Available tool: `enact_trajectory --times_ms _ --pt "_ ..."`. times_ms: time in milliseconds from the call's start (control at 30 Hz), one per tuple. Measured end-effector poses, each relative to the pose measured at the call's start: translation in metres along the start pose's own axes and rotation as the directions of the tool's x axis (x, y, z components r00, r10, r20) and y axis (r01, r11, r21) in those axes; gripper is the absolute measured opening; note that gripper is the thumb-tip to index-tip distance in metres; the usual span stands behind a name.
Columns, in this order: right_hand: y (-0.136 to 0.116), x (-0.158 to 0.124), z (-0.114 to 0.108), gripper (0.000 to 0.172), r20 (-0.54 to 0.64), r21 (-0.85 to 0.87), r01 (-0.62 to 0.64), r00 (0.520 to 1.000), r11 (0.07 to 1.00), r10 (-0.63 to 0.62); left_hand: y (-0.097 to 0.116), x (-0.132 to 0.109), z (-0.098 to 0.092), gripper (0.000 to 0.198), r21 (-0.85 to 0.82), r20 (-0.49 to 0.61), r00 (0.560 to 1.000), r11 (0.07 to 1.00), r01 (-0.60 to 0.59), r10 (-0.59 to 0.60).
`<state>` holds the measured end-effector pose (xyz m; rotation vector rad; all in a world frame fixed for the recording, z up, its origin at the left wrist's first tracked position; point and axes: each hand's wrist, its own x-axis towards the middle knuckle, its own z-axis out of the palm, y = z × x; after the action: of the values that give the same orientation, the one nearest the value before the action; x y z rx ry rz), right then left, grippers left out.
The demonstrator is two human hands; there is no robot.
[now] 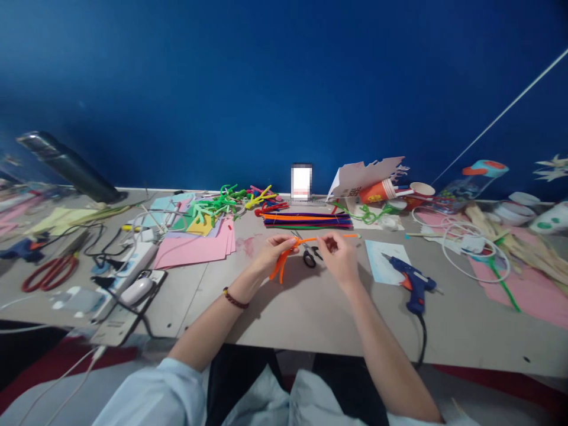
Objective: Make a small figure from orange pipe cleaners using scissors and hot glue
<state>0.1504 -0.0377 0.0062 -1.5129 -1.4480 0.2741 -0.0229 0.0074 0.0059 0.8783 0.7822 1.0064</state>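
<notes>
**Orange pipe cleaner (310,239) pinched in both hands**

The stem is clamped by the left hand (277,254) and the right hand (339,257), which are held apart. Black scissors (310,255) are laid just beneath it, a bundle of pipe cleaners (306,220) at 12 o'clock, a hot glue gun (412,287) at 3 o'clock.

From here the long grey worktop (310,322) carries a stack of pink craft paper (190,251), a bundle of pipe cleaners (307,220) toward its back edge, black scissors (309,258) mid-table, a blue hot glue gun (410,284) further right, and red-handled scissors (49,273) near the left end
</notes>
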Motion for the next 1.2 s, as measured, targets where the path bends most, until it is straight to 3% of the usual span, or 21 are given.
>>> enact_trajectory --times_ms 100,200,267,367,467,567,633,700,767,867,967,1067,1200 --pt "0.011 0.003 -0.003 0.029 0.281 -0.159 -0.092 0.950 0.983 0.134 0.002 -0.001 0.001 0.031 0.034 -0.073 0.989 0.992 -0.125 0.127" --pt "0.015 0.002 0.005 0.020 0.404 -0.330 -0.092 0.886 0.939 0.229 0.002 0.001 -0.001 0.032 0.073 -0.135 0.959 0.967 -0.242 0.250" --pt "0.014 0.000 0.013 0.015 0.428 -0.420 -0.060 0.867 0.906 0.256 0.002 0.003 -0.003 0.033 0.084 -0.184 0.933 0.951 -0.298 0.309" --pt "0.014 -0.004 0.021 0.014 0.401 -0.497 -0.022 0.881 0.868 0.252 0.003 0.006 -0.006 0.033 0.081 -0.219 0.906 0.932 -0.352 0.361" --pt "0.018 -0.005 0.023 0.019 0.356 -0.537 -0.032 0.898 0.843 0.261 0.006 0.008 -0.007 0.031 0.074 -0.227 0.902 0.929 -0.361 0.369" --pt "0.021 -0.003 0.021 0.019 0.377 -0.588 -0.019 0.878 0.809 0.295 0.006 0.009 -0.007 0.033 0.116 -0.240 0.879 0.911 -0.396 0.412" --pt "0.021 -0.001 0.018 0.015 0.396 -0.618 -0.006 0.862 0.786 0.317 0.004 0.010 -0.009 0.031 0.212 -0.217 0.838 0.862 -0.460 0.501" --pt "0.021 0.001 0.013 0.012 0.402 -0.615 -0.017 0.854 0.788 0.332 0.001 0.010 -0.013 0.027 0.363 -0.162 0.766 0.760 -0.540 0.622" --pt "0.022 0.001 0.006 0.012 0.398 -0.544 -0.112 0.838 0.832 0.373 -0.001 0.009 -0.016 0.022 0.512 -0.098 0.676 0.619 -0.595 0.731" --pt "0.022 -0.003 -0.002 0.013 0.418 -0.262 -0.416 0.764 0.871 0.491 -0.001 0.007 -0.018 0.018 0.645 -0.016 0.556 0.434 -0.629 0.831" --pt "0.019 -0.012 -0.003 0.023 0.513 0.136 -0.635 0.702 0.761 0.494 0.003 0.003 -0.017 0.016 0.700 0.051 0.474 0.307 -0.645 0.879" --pt "0.015 -0.021 0.002 0.036 0.604 0.386 -0.671 0.702 0.633 0.376 0.006 0.000 -0.014 0.013 0.738 0.127 0.414 0.193 -0.647 0.901" --pt "0.009 -0.028 0.009 0.042 0.686 0.427 -0.655 0.684 0.624 0.249 0.006 0.000 -0.013 0.010 0.754 0.257 0.314 0.013 -0.657 0.914"
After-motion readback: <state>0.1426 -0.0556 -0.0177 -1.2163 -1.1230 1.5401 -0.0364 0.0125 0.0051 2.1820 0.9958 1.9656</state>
